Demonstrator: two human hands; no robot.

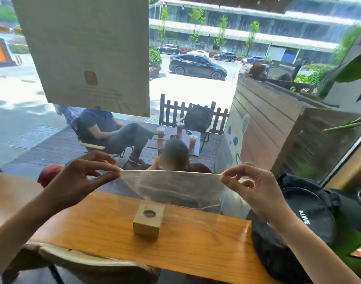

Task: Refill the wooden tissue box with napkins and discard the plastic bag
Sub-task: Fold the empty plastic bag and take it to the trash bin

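Head view: a clear plastic bag (pixel 171 187) is held stretched above the wooden counter (pixel 105 228). At the left, its top corner is pinched by the left hand (pixel 77 181), thumb against forefinger, the other fingers loosely spread. Below the middle, a small wooden tissue box (pixel 148 219) with a round hole on top is seen through the film (napkins inside cannot be made out). At the right, the other corner is pinched likewise by the right hand (pixel 251 185). The bag looks empty, thin and creased; it would best be gathered tightly before being discarded.
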